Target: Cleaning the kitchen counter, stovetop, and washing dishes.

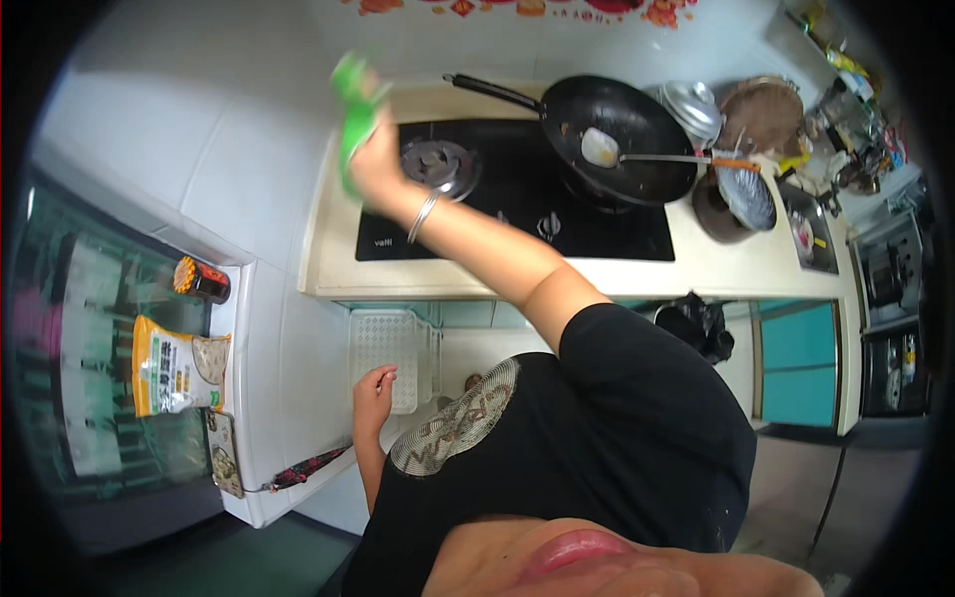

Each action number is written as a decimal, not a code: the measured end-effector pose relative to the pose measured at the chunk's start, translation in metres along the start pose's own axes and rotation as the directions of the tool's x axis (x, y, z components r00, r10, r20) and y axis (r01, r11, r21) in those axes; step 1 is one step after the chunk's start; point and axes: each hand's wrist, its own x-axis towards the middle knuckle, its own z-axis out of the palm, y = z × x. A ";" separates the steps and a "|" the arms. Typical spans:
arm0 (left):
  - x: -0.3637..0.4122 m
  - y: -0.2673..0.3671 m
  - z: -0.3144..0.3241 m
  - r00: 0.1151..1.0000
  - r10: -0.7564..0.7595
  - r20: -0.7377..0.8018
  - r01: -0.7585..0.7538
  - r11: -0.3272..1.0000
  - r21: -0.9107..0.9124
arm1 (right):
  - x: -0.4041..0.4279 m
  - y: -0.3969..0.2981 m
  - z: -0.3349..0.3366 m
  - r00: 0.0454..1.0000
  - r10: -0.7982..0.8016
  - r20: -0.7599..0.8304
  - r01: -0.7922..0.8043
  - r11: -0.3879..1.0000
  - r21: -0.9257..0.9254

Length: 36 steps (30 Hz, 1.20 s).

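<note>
My right hand (377, 160) is raised at the left end of the black gas hob (515, 224), closed around a green cloth (357, 119). Motion blurs both hand and cloth, and whether the cloth touches the wall tiles cannot be told. Beside the hand is the left burner (440, 166). A black wok (634, 112) sits on the right burner, with a metal spatula (664, 157) lying across its rim and its blade inside. Low by my body, my left hand (373, 399) appears to hold nothing, its fingers loosely curled.
A silver lid (694, 108), a round wooden board (761, 116) and a pot (720, 213) crowd the counter's right. On the left ledge are a jar (201, 280), a food bag (179, 369) and a phone (224, 455). White plastic baskets (384, 358) stand below the counter.
</note>
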 end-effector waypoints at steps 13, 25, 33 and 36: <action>0.045 0.015 0.047 0.928 0.035 0.370 -0.108 0.978 0.179 | -0.251 0.031 -0.200 0.515 0.642 0.567 0.261 0.513 -0.818; 0.068 0.232 0.408 0.456 0.781 0.427 -0.872 0.489 0.037 | -0.183 -0.220 -0.574 0.571 0.820 0.032 -0.262 0.220 -0.940; 0.102 0.285 0.593 0.789 0.223 0.572 -0.582 -0.026 0.813 | -0.330 -0.592 -0.684 0.657 0.543 -0.522 -0.493 -0.214 -0.843; 0.079 0.306 0.637 0.610 0.596 0.522 -0.604 -0.076 0.793 | -0.399 -0.719 -0.706 0.426 0.284 -0.859 -0.690 -0.513 -0.511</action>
